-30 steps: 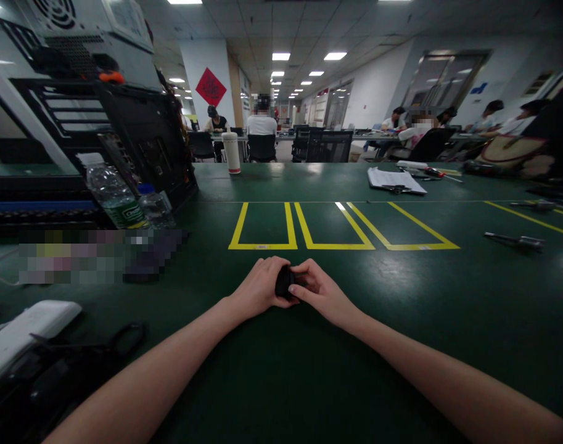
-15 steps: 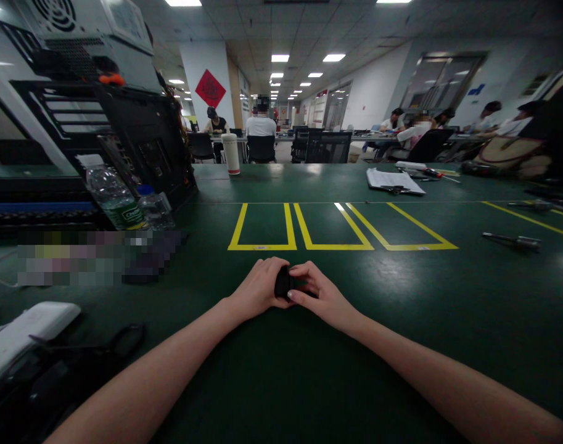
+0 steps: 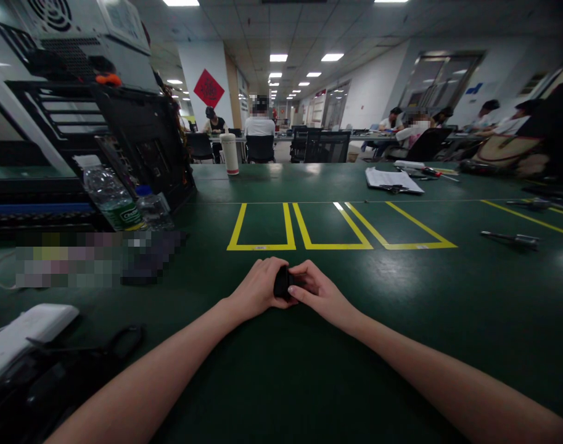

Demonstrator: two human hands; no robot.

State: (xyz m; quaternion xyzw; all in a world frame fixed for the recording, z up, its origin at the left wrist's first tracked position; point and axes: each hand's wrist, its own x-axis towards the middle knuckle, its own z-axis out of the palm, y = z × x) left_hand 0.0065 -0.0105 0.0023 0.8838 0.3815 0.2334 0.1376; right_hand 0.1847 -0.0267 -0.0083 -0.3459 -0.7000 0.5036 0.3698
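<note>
A small black object [image 3: 282,285], blocky in outline, sits between my two hands just above or on the green table [image 3: 281,370]; its exact kind is too dark to make out. My left hand [image 3: 259,285] wraps round it from the left, thumb below and fingers over the top. From the right, my right hand [image 3: 319,290] holds its near edge between thumb and curled fingertips. Beyond the hands, yellow tape outlines [image 3: 261,248] mark the table.
Two plastic bottles [image 3: 110,194] stand at left beside a black computer case [image 3: 142,142]. A white tumbler [image 3: 230,154] and a clipboard [image 3: 393,180] are farther back. At right lies a metal-tipped tool [image 3: 510,239]. A white power strip [image 3: 31,333] and dark cables are near left. People sit beyond.
My right fingers have closed in slightly on the black object, narrowing the gap between thumb and fingers. My left hand keeps its grasp.
</note>
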